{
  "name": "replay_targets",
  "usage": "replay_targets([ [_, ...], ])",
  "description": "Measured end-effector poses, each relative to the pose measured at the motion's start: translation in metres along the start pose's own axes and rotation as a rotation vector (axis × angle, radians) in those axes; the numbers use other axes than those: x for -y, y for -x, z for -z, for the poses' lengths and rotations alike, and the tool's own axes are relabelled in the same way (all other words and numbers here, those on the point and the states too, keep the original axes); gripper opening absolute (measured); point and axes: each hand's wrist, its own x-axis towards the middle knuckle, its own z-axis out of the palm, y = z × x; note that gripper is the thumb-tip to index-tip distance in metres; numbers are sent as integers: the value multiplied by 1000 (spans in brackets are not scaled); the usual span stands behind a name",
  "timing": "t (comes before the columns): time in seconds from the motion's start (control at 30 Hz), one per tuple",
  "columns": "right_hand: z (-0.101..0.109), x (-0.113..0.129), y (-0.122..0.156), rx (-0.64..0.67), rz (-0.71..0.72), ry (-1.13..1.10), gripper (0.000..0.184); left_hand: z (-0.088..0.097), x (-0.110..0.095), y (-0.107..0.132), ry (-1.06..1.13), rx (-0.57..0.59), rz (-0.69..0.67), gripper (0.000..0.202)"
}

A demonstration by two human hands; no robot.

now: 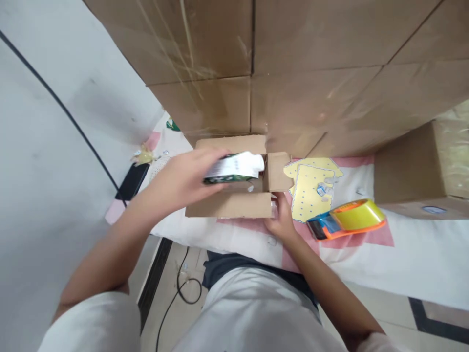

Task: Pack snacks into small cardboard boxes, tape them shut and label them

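My left hand (194, 176) grips a white-and-green package (236, 167) by its left end, holding it sideways over an open cardboard box (229, 205). Motion blurs the package, and its exact kind cannot be made out. The box's flaps stand spread, and its inside is mostly hidden beneath the package. At the front right corner of the box, my right hand (281, 217) holds the cardboard, with some of its fingers out of sight.
Large taped cartons (205, 105) are stacked behind the box. An orange tape dispenser (348, 220) with yellow tape lies right, beside a yellow printed shape (313, 190) on the cloth. Another carton (410, 171) stands far right. A black phone-like object (132, 181) lies by the left wall.
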Motion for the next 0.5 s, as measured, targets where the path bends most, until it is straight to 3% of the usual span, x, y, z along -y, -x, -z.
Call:
replay_targets([
  [0.1, 3, -1, 2, -14, -9, -1, 64, -39, 1, -41, -26, 266, 18, 48],
  [0.2, 9, -3, 5, -61, -36, 9, 63, -73, 12, -59, -159, 419, 18, 35],
  [0.27, 13, -4, 5, -103, -50, -3, 63, -85, 15, -61, -221, 478, -3, 33],
  [0.33, 16, -4, 5, -134, -60, -23, 62, -85, 13, -59, -245, 529, 2, 29],
  [0.4, 17, -3, 4, -151, -71, -32, 59, -74, 9, -50, -238, 502, 40, 21],
  [0.43, 17, -3, 4, -149, -74, -34, 58, -66, 8, -42, -217, 436, 58, 21],
  [0.5, 18, -1, 5, -130, -78, -38, 57, -52, 10, -18, -140, 173, 81, 25],
])
